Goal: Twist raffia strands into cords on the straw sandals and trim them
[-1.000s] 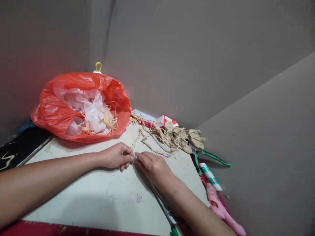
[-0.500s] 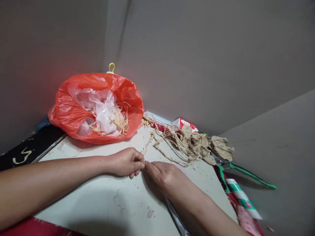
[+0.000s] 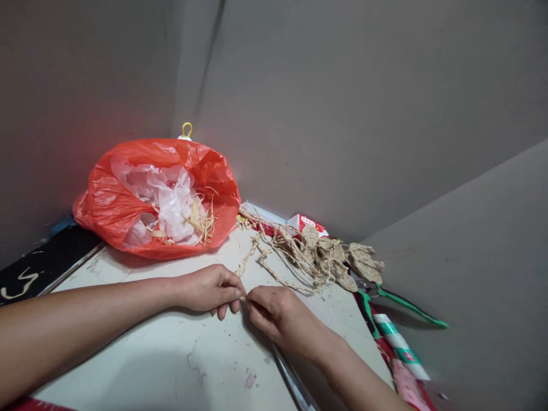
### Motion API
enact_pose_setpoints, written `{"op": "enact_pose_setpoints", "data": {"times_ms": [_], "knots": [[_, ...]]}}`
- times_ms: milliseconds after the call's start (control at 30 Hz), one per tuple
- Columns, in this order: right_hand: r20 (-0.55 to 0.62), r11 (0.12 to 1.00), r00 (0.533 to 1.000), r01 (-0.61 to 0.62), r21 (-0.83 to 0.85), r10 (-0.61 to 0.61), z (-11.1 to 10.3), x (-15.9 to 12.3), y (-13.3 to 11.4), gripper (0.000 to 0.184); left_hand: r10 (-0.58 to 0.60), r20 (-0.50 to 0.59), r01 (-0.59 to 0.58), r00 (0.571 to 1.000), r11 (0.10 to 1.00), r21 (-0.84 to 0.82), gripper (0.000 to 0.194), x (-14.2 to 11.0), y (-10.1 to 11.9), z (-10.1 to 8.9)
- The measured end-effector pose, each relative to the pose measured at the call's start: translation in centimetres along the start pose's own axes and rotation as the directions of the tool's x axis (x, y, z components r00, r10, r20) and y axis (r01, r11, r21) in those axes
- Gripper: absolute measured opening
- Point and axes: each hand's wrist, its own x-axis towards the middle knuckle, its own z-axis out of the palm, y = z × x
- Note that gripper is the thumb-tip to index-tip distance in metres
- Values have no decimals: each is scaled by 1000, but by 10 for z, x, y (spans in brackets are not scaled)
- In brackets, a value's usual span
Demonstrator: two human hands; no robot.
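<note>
My left hand [image 3: 212, 290] and my right hand [image 3: 276, 315] meet fingertip to fingertip over the white tabletop [image 3: 171, 354]. Both are closed in a pinch on the near end of a thin braided straw cord [image 3: 248, 260]. The cord runs away from my fingers toward a tangle of straw cord and small woven straw pieces [image 3: 325, 257] lying at the table's far right edge.
A red plastic bag [image 3: 154, 197] holding white plastic and loose straw sits at the back left. Green-handled pliers [image 3: 398, 302], a small red and white box [image 3: 306, 222] and a green and white tube [image 3: 400, 345] lie on the right. Grey walls close in behind and right.
Both hands have stayed pinched together on the cord, fingers shifting slightly. The view swung right and then partly back, so everything appears shifted.
</note>
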Motion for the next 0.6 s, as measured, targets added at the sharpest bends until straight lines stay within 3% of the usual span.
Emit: {"op": "enact_pose_setpoints", "data": {"times_ms": [267, 600], "knots": [[-32, 955, 987, -147, 259, 160, 1, 0, 4, 17, -11, -84, 6, 996, 998, -60, 17, 5, -4, 3], [-9, 939, 986, -157, 305, 167, -1, -3, 4, 15, 11, -106, -2, 994, 997, 82, 15, 5, -1, 7]]}}
